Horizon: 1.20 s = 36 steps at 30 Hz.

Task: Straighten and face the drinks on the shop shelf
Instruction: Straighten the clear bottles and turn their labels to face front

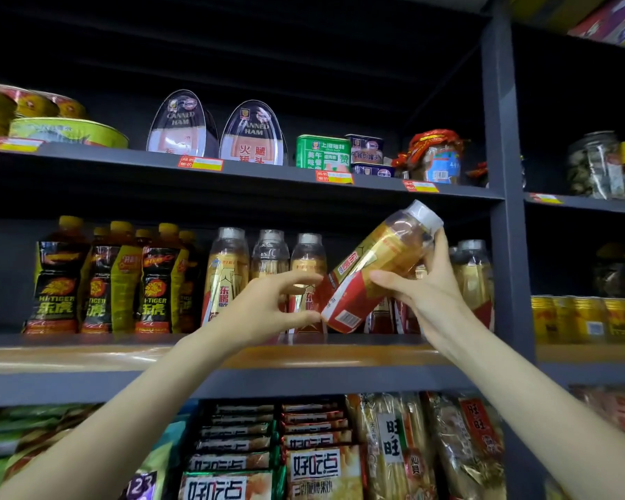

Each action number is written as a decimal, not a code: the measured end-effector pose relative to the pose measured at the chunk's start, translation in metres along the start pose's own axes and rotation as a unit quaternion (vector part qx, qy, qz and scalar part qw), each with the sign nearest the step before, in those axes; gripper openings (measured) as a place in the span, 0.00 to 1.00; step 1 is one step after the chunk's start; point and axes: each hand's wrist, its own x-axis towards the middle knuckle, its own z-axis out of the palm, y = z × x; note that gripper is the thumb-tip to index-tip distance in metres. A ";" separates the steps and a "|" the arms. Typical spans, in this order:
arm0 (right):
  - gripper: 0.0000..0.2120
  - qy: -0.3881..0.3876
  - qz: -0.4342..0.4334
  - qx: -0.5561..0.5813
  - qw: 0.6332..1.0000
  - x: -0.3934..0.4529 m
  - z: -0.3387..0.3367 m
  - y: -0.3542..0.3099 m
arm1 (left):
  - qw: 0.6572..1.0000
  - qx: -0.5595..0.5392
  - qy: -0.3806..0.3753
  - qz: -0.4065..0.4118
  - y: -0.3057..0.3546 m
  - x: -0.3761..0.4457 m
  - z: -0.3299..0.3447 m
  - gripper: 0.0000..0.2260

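My right hand [424,283] grips a gold-and-red drink bottle [368,272] with a clear cap, tilted with its top up to the right, above the middle shelf [87,355]. My left hand [264,308] reaches toward the bottle's base with fingers and thumb spread, holding nothing; the thumb tip is close to the base. Behind my hands several matching gold bottles [228,272] stand upright in a row. One more gold bottle [473,272] stands at the right end. Black-and-yellow tiger drink bottles [58,279] fill the left part of the shelf.
Canned ham tins [253,135] and green and blue cans [322,151] sit on the shelf above. Snack packets [318,463] fill the shelf below. A dark upright post [509,211] bounds the bay on the right, with yellow cans [589,319] beyond it.
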 end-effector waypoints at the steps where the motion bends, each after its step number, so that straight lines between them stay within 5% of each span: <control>1: 0.62 -0.004 -0.011 0.004 1.000 -0.001 0.000 0.002 | 1.000 0.001 0.001 -0.003 0.000 0.000 0.003 0.25; 10: 0.46 -0.082 0.014 0.092 0.992 -0.001 -0.001 -0.008 | 0.995 -0.100 0.021 -0.016 0.009 0.000 0.025 0.33; 14: 0.32 -0.060 0.056 0.096 0.992 0.003 0.008 -0.008 | 0.974 0.064 0.219 0.011 0.007 0.005 0.037 0.36; 18: 0.24 -0.040 0.107 0.141 0.983 0.007 0.016 -0.010 | 0.937 0.239 0.246 0.065 0.000 0.007 0.042 0.39; 21: 0.28 0.011 0.055 0.092 0.994 0.011 0.011 -0.006 | 0.961 0.204 0.166 0.080 -0.005 0.008 0.034 0.36; 23: 0.33 0.016 -0.032 -0.039 0.999 0.009 0.005 -0.005 | 0.975 0.175 0.107 0.085 -0.009 0.013 0.025 0.29; 26: 0.40 -0.017 -0.097 -0.183 0.978 0.010 -0.006 -0.001 | 0.972 0.192 0.110 0.076 -0.013 0.021 0.018 0.24; 32: 0.47 0.044 -0.128 -0.310 0.941 0.026 -0.025 0.004 | 0.962 0.248 0.110 0.034 -0.026 0.032 0.018 0.22; 36: 0.54 0.017 -0.036 -0.424 0.905 0.045 -0.040 0.012 | 0.953 0.283 0.105 0.027 -0.033 0.041 0.024 0.22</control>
